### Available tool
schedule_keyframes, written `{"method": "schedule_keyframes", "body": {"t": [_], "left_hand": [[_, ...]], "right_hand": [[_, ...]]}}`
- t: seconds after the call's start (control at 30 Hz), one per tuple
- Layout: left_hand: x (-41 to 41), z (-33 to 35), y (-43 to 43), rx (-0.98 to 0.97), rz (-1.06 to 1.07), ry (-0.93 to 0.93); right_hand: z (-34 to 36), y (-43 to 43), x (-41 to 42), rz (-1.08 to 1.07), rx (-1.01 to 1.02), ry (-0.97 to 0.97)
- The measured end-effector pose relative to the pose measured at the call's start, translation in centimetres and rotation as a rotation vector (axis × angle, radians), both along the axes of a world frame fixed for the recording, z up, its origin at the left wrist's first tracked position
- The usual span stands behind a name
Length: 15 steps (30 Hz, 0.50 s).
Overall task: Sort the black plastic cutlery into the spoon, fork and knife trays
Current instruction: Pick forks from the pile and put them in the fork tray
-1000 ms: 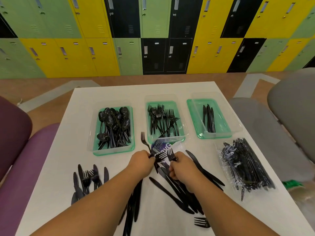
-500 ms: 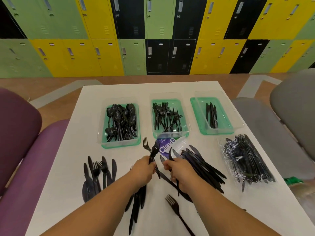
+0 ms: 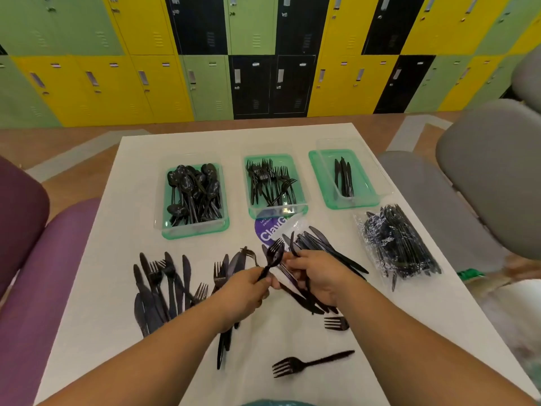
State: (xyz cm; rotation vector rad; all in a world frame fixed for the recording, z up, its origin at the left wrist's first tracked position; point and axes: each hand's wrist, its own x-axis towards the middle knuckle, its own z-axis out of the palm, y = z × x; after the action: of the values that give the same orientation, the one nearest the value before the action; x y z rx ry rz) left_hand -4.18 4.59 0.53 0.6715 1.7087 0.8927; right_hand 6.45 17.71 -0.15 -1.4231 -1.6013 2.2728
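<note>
Near edge of the bench (image 3: 102, 332): one loose fork (image 3: 310, 364) lies flat, tines left and handle right. A second fork head (image 3: 336, 323) is just beyond it, handle hidden by the right forearm.

Mid:
- The left hand (image 3: 243, 294) is curled round the handle of a held fork (image 3: 273, 254), tines up and away.
- The right hand (image 3: 319, 276) is right beside it, fingers wrapped on a thin black piece (image 3: 292, 247). Looks like a knife; can't tell if there's more than one.
- Left of the hands, a mixed heap (image 3: 164, 288) of knives and forks lies flat.
- Just past the right hand, a fan of knives (image 3: 330, 247) lies on an opened wrapper (image 3: 268, 230) with a purple label.

Key geometry: the held fork's long axis runs near-to-far, leaning slightly right. It points almost straight at the fork tray (image 3: 278, 210), dead ahead just past the wrapper. The left hand owns it. My read: a short forward reach with barely any rotation.

Far row, left to right:
- The spoon tray (image 3: 196, 234) is heaped with spoons.
- The fork tray has a decent layer, tines mostly at the far end.
- The knife tray (image 3: 351, 204) holds only a few knives, laid lengthwise.

A bagged bundle (image 3: 398, 244) of cutlery sits near the knife tray at the right bench edge. It looks unopened.

Judgement: knives make up most of what's left.
</note>
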Motion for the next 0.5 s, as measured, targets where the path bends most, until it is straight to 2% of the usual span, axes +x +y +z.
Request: {"method": "schedule_keyframes", "body": {"t": [0.1, 0.2, 0.27, 0.4, 0.5], "left_hand": [[1.0, -0.6, -0.4, -0.062, -0.01, 0.123], [1.3, -0.7, -0.8, -0.089, 0.081, 0.102], [1.1, -0.6, -1.6, -0.083, 0.069, 0.121], [0.6, -1.0, -3.2, -0.06, 0.06, 0.197], [0.8, -1.4, -4.2, -0.049, 0.033, 0.215]], "right_hand": [[-0.4, 0.0, 1.7, 0.076, 0.277, -0.195], [-0.5, -0.1, 4.1, 0.24, 0.663, -0.412], [-0.1, -0.3, 6.1, 0.387, 0.857, -0.562], [0.0, -0.5, 9.8, 0.594, 0.978, -0.745], [-1.0, -0.9, 11.3, 0.658, 1.073, -0.759]]}}
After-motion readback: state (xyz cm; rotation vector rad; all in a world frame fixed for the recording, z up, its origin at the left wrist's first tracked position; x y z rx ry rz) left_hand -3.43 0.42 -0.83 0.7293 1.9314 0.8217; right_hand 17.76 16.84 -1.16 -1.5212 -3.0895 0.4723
